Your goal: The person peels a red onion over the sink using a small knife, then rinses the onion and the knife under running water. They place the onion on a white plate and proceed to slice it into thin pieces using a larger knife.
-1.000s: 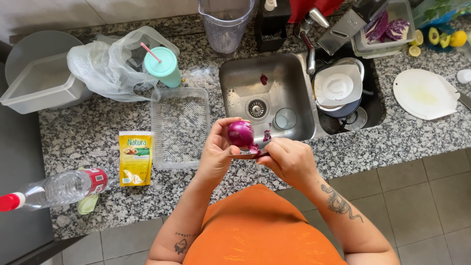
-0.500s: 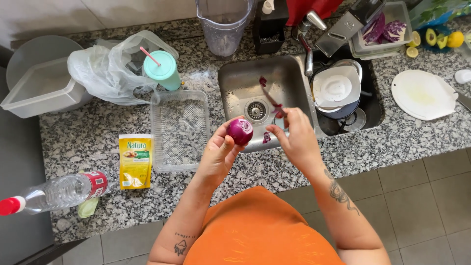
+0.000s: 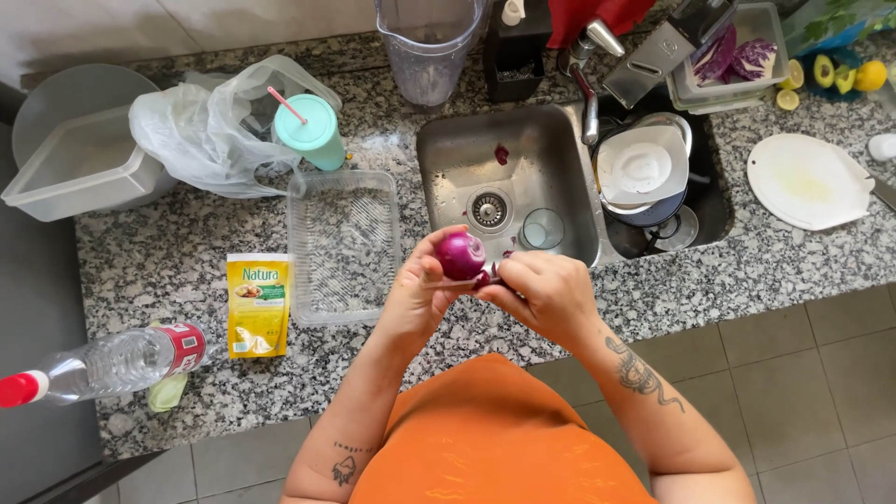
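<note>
Counter point(image 3: 709, 280): speckled grey granite, running the whole width of the view, with a floor of grey tiles below its front edge.
Sink point(image 3: 541, 159): steel basin set in the counter, drain near its middle, a small glass lying by its front wall and a scrap of purple peel on its bottom.
Dish basin point(image 3: 695, 201): dark basin just right of the sink, filled with a white plate and other dishes.
Plastic bag point(image 3: 201, 135): clear and crumpled, at the back left, touching a mint green cup point(image 3: 311, 131) with a pink straw.
Clear tray point(image 3: 343, 245): ribbed rectangular tray, just left of the sink.
White plate point(image 3: 805, 182): round, at the right of the counter.
Water bottle point(image 3: 107, 364): lying on its side at the left, red cap.
Yellow packet point(image 3: 258, 305): flat, between the bottle and the clear tray.
Left hand point(image 3: 422, 294): fingers curled around the red onion, gripping it from below and the side.
Right hand point(image 3: 546, 294): closed, fingertips pinching at the onion's lower right side.
Red onion point(image 3: 461, 255): round, purple, held above the counter's front edge just in front of the sink.
</note>
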